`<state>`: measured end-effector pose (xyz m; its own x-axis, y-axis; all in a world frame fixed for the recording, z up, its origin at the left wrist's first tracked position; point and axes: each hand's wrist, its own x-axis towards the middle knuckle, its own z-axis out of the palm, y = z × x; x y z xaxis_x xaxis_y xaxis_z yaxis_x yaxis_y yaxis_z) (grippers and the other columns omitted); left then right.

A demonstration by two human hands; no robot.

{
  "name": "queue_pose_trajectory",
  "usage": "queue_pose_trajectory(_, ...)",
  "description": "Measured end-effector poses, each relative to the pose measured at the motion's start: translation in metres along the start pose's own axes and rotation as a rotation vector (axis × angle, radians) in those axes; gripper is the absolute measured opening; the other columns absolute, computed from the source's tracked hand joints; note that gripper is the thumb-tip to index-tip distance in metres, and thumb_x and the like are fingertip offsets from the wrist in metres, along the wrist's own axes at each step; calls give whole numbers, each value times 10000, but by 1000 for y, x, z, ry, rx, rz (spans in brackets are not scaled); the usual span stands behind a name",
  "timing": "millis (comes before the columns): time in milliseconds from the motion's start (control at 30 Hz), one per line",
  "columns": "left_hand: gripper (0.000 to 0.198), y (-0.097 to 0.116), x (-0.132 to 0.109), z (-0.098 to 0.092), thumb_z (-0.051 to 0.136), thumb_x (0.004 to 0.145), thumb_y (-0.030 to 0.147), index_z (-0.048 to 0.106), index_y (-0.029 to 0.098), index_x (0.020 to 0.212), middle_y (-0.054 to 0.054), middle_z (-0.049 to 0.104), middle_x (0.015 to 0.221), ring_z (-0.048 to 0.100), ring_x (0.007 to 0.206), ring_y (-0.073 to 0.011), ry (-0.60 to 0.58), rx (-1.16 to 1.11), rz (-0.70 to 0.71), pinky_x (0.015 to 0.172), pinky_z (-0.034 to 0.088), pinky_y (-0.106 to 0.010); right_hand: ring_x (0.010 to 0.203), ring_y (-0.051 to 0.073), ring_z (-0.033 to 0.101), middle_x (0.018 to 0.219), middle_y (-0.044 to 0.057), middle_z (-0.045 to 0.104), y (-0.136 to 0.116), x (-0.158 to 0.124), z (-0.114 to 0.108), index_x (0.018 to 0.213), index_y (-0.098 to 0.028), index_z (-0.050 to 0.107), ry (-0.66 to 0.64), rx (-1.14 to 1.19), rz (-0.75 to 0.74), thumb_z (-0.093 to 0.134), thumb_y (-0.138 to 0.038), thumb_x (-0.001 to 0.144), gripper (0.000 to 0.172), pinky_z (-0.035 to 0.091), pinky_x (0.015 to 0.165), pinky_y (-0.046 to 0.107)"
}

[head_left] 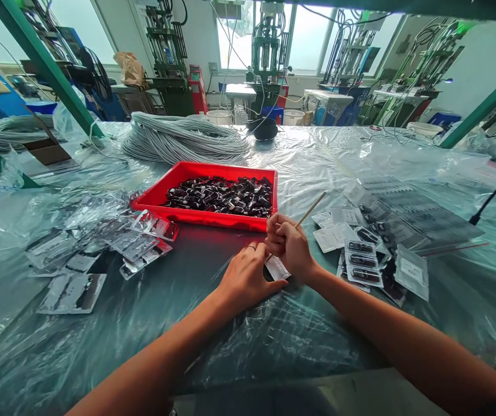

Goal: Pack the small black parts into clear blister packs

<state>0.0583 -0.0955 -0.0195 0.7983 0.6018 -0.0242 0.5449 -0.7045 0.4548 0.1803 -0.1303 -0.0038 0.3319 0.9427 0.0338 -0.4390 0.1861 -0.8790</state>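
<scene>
My right hand (290,245) is closed around a thin wooden stick (313,208) that points up and to the right. Its lower end meets a small clear plastic packet (277,267) lying on the table. My left hand (248,277) rests on the table with its fingers curled over the packet's left end, a ring on one finger. Just behind both hands stands a red tray (178,176) holding several small black parts (224,196).
Empty clear packets (113,242) lie scattered to the left; filled packets (363,260) are stacked to the right. Grey cable coils (187,138) sit behind the tray. Plastic sheeting (239,341) covers the table. Green frame posts (44,63) and machines stand at the back.
</scene>
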Motion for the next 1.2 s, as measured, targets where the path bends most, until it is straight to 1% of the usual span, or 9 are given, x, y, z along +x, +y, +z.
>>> queue_pose_trajectory(300,417,-3,1,5,730,684,457,571,178,950,-90,634,964,638,893,-282,74,-145,-2,776,511,-379,382,50,157,454,-82,245,17,-1,3,535,-202,460,32,-33,-58,471,-221,600,69,114,365,201)
queue_pose_trajectory(533,498,-8,2,5,736,697,513,565,159,1003,-126,634,1040,626,988,-313,52,-121,-2,856,506,-431,389,34,141,469,-104,228,-13,-12,-5,568,-195,426,-212,-74,323,487,-185,592,67,112,365,178)
queue_pose_trajectory(667,513,-15,5,-5,789,670,405,561,163,1062,-127,643,1092,636,1002,-307,55,-274,6,877,511,-443,405,45,212,529,-113,298,-40,8,-29,784,-209,486,63,-142,159,581,-190,638,175,169,376,162)
queue_pose_trajectory(767,578,-18,6,-17,796,683,355,534,189,1171,-77,679,1051,678,945,-249,2,-673,37,859,538,-395,494,115,456,646,-56,485,-54,28,-61,1071,-215,535,292,-482,94,664,-225,679,413,363,411,215)
queue_pose_trajectory(833,626,-17,6,-25,791,705,368,515,190,1237,-63,696,1023,696,941,-231,5,-918,45,877,546,-382,740,225,630,811,49,610,-58,36,-78,1160,-170,572,362,-799,56,696,-251,689,494,537,628,345)
queue_pose_trajectory(900,677,-15,6,-30,807,701,380,517,177,1278,-82,706,1056,693,998,-238,85,-1095,23,922,536,-389,1059,336,621,1047,159,642,-58,34,-83,1169,-130,617,389,-1103,-120,691,-252,709,481,513,919,474)
queue_pose_trajectory(1033,565,-16,6,-35,832,685,411,646,133,1140,-124,720,1103,683,1021,-251,251,-1322,-61,900,538,-364,1211,302,559,1260,161,587,-50,14,-48,1174,-174,640,158,-1288,-691,557,-253,870,325,466,1042,495)
queue_pose_trajectory(1100,514,-19,7,-34,826,691,441,677,124,1067,-107,734,1010,692,907,-219,308,-1417,-93,825,548,-338,1197,269,571,1265,139,592,-43,6,-21,1197,-196,638,-65,-1304,-771,530,-251,918,304,495,1024,461)
queue_pose_trajectory(1200,504,-28,12,-35,829,681,463,665,141,1032,-45,708,848,668,750,-157,390,-1590,-114,742,542,-306,1244,309,542,1314,165,588,-29,10,12,1262,-167,628,-219,-1362,-740,597,-268,904,373,476,1055,506)
